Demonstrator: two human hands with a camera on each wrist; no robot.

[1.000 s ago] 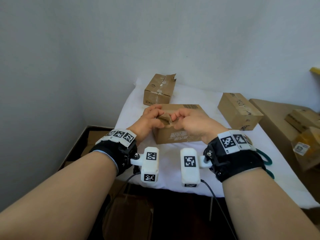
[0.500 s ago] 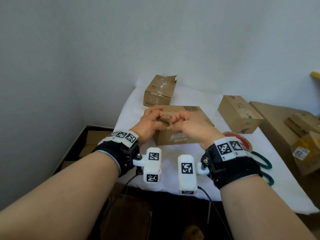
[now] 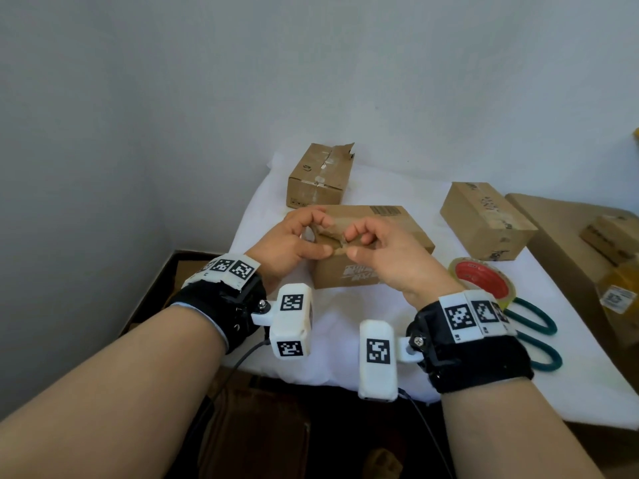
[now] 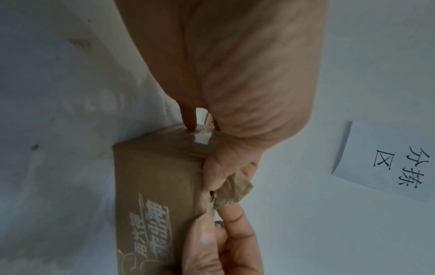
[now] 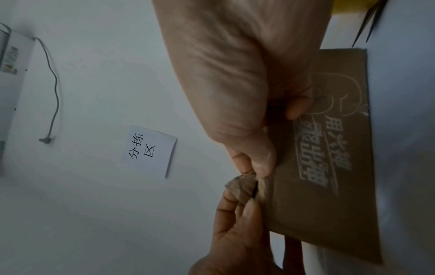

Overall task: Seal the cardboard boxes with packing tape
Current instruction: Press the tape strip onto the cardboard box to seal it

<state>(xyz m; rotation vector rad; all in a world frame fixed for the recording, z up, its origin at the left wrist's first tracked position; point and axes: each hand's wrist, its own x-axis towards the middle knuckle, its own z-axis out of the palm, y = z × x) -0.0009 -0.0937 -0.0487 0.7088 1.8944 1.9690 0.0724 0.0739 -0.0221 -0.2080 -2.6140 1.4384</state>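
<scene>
Change since earlier: both hands are lower in the head view and their fingers are looser; the tape roll [image 3: 482, 278] and the green scissors [image 3: 534, 319] now show more fully beside the right wrist.
Left hand: the left hand [image 3: 290, 242] pinches a crumpled brown tape piece [image 3: 328, 236] between thumb and fingers, at the near top edge of the middle box.
Right hand: the right hand [image 3: 383, 252] pinches the same tape piece from the other side; the two hands are together, almost touching.
Middle box: the middle box [image 3: 397, 233] lies on the white table [image 3: 345, 326], under and behind the hands; a shiny clear tape strip shows on it in the left wrist view.
Writing on the box: big pale Chinese characters on the near side, not clear enough to read; a barcode on the top.
Other boxes: a far box [image 3: 320, 176] with a torn flap stands behind; a right box [image 3: 487, 219] stands apart, with dark marks I cannot read.
Wall note: a white paper note [image 5: 148, 150] on the wall reads "分拣区".
Tape roll label: red inner label, writing too small to read.
</scene>
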